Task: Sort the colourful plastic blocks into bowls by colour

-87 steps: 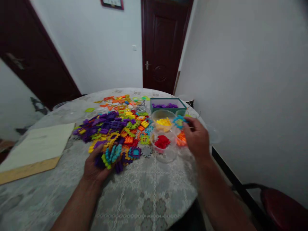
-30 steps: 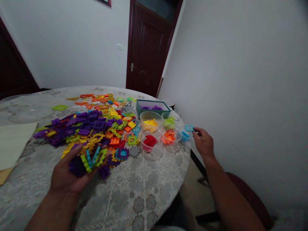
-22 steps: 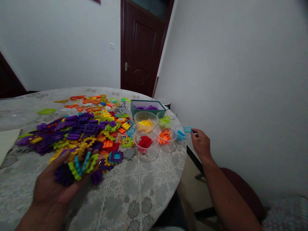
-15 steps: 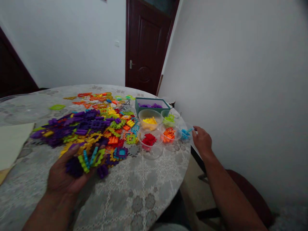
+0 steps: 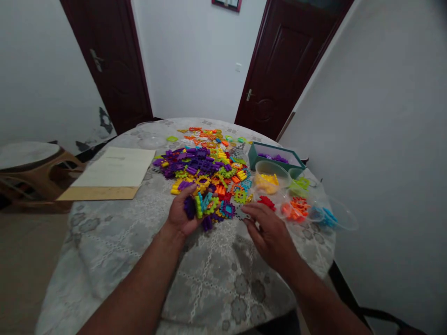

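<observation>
My left hand [image 5: 181, 214], palm up at the near edge of the pile, cups a clump of joined plastic pieces [image 5: 202, 207] in purple, green and blue. My right hand [image 5: 270, 232] hovers palm down over the tablecloth just right of it, fingers spread and holding nothing. A big heap of interlocking pieces [image 5: 206, 170], mostly purple, yellow and orange, covers the table's middle. Clear bowls to the right hold sorted colours: yellow [image 5: 267, 179], red [image 5: 267, 202], orange [image 5: 295, 209], green [image 5: 300, 184] and blue [image 5: 324, 216].
A teal box [image 5: 256, 151] with purple pieces stands behind the bowls. A cardboard sheet [image 5: 111, 174] lies at the left of the round table [image 5: 209, 279]. A low wooden stool [image 5: 31, 163] stands at the far left. Two dark doors are behind.
My right hand dropped the blue piece into the blue bowl and came back from the table's right edge to the centre. My left hand kept its clump. The view swung left.
</observation>
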`<state>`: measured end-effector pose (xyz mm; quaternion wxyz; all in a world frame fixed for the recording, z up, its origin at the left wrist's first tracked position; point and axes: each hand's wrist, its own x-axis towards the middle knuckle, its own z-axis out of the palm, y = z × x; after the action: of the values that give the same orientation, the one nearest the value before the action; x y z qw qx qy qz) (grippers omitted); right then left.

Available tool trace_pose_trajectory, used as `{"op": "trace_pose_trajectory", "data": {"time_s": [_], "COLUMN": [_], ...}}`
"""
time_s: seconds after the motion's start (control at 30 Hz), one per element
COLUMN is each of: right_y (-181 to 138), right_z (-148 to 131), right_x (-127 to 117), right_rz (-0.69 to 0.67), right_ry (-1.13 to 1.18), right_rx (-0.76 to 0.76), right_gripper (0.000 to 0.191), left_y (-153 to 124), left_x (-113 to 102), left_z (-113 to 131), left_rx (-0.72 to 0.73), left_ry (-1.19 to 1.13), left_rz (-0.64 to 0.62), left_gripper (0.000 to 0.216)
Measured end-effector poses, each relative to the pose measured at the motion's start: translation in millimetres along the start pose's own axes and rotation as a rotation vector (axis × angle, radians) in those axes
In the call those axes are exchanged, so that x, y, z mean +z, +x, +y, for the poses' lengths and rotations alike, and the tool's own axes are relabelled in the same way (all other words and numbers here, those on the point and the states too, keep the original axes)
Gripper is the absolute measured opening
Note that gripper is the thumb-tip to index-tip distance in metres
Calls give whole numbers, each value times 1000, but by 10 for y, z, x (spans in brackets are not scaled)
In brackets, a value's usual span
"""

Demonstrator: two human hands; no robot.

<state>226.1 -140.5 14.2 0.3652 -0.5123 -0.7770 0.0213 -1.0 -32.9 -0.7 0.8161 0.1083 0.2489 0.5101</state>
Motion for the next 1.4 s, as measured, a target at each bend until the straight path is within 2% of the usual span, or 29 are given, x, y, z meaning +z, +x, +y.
{"op": "trace_pose_trajectory", "data": {"time_s": [0.1, 0.23, 0.4, 0.5, 0.67, 0.77, 0.87, 1.0, 1.1, 1.17, 1.27, 1.33, 1.4], "right_y": [195, 369, 461, 467, 407, 364, 371, 487, 564, 562, 490, 426, 368], "right_z": [-187, -245, -188, -179, -143, 70, 520, 1278, 1714, 1887, 1964, 1889, 1700], "right_x": [303, 570, 629, 562, 358, 106, -290, -881, -1186, -1292, -1318, -1252, -1120], "right_rz": [-55, -112, -178, -143, -1, 87, 121, 62, 103, 141, 191, 210, 224], "right_ry": [9, -107, -172, -140, 33, -5, -261, -662, -746, -762, -768, -755, -704], "right_rx": [-89, -135, -160, -143, -116, -44, 110, 414, 537, 574, 595, 582, 518], "right_gripper": [33, 31, 27, 23, 21, 21, 23, 29, 31, 32, 36, 38, 38], "left_y": [-7, -4, -2, -10, -3, 11, 14, -11, -30, -29, -7, 3, -2], "left_x": [22, 44, 33, 25, -2, -14, -9, 35, 79, 92, 82, 66, 57], "left_z": [1, 7, 14, 22, 30, 27, 21, 19, 21, 24, 25, 21, 14], "left_rx": [-44, -50, -56, -82, -100, -82, -68, -69, -31, -5, 4, 0, -10], "left_ry": [-17, -51, -44, -26, 13, 17, 27, 49, 56, 56, 50, 44, 46], "left_rz": [-8, 19, 45, 33, 53, 81, 86, 102, 95, 98, 110, 112, 102], "left_gripper": [19, 21, 23, 26, 28, 27, 28, 28, 24, 22, 23, 25, 26]}}
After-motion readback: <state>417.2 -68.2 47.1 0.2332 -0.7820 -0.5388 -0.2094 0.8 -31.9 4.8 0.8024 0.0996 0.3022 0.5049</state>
